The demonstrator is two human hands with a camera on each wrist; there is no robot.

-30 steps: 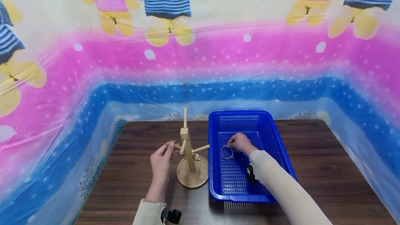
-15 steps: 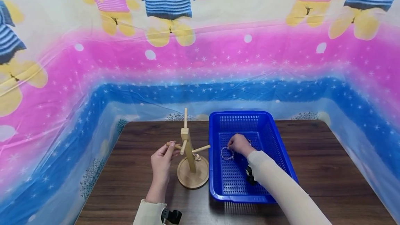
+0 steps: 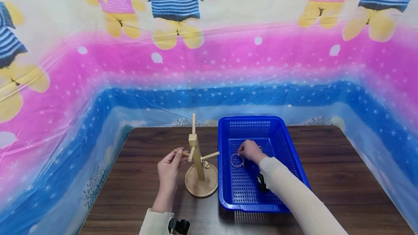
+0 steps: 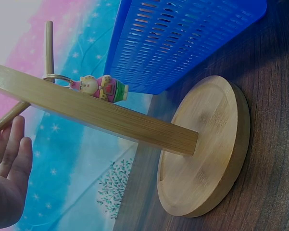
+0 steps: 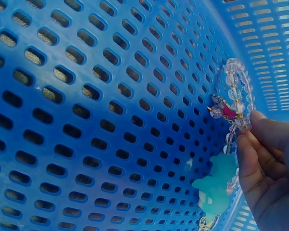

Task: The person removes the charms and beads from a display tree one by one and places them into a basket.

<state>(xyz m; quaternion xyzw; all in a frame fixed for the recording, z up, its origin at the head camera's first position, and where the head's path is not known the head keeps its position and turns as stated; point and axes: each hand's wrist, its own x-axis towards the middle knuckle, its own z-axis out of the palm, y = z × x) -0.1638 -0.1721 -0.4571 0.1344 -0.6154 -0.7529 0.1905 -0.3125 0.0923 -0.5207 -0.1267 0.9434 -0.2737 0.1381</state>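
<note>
My left hand [image 3: 168, 168] pinches one peg [image 3: 181, 152] of a wooden stand with a round base [image 3: 196, 187]. In the left wrist view a keychain figure [image 4: 106, 88], pink and green, hangs by its ring from another peg behind the post [image 4: 134, 122]. My right hand [image 3: 252, 150] is inside the blue basket [image 3: 223, 195] and pinches a clear beaded bracelet [image 5: 232, 91] between thumb and fingertips. A small pink and gold charm [image 5: 228, 111] hangs on it. Beneath those fingers lies a turquoise figure [image 5: 216, 185], partly hidden by the hand.
The perforated basket stands just right of the stand on a dark wooden table [image 3: 130, 177]. Its walls rise around my right hand. Behind the table hangs a printed cloth [image 3: 209, 64] with bears. Black straps with a small camera [image 3: 179, 225] sit at my wrists.
</note>
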